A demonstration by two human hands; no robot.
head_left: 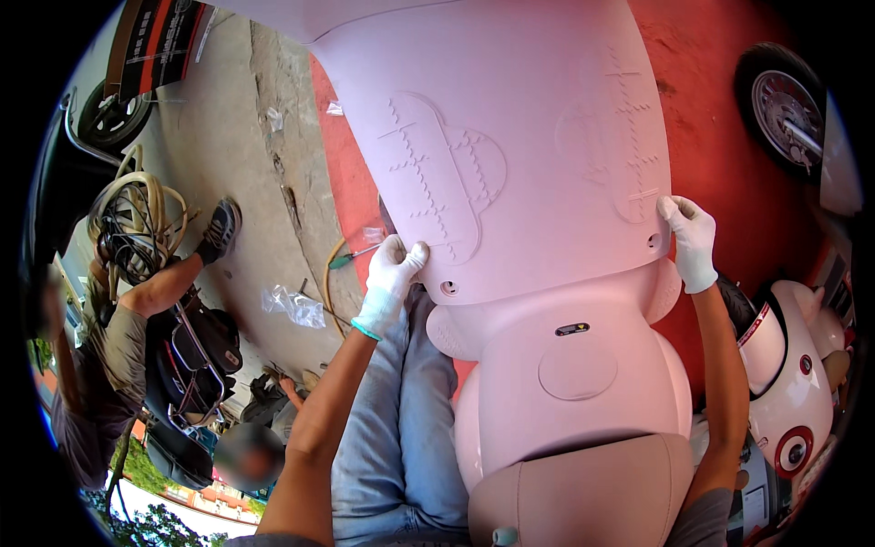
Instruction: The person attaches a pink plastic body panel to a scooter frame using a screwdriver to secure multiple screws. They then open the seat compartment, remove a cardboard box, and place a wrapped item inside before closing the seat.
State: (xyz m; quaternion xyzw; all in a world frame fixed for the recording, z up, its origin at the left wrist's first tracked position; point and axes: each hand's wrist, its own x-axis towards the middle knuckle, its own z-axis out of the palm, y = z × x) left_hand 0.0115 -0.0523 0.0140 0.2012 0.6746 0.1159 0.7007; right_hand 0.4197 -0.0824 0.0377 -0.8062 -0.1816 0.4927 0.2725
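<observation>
A large pale pink scooter body panel [510,137] with raised cross-stitch shapes fills the middle of the view, over the pink scooter body [574,383] and its tan seat [583,492]. My left hand [390,278], in a white glove, grips the panel's lower left edge near a screw hole. My right hand [691,239], also gloved in white, holds the panel's lower right edge beside another hole. My blue-jeaned leg [401,428] is below the left hand.
A green-handled screwdriver [351,258] and a crumpled plastic bag [296,305] lie on the concrete at left. Another person [118,337] crouches at far left beside a dark scooter and coiled hose [137,219]. A wheel [782,105] stands top right, a white scooter [788,383] at right.
</observation>
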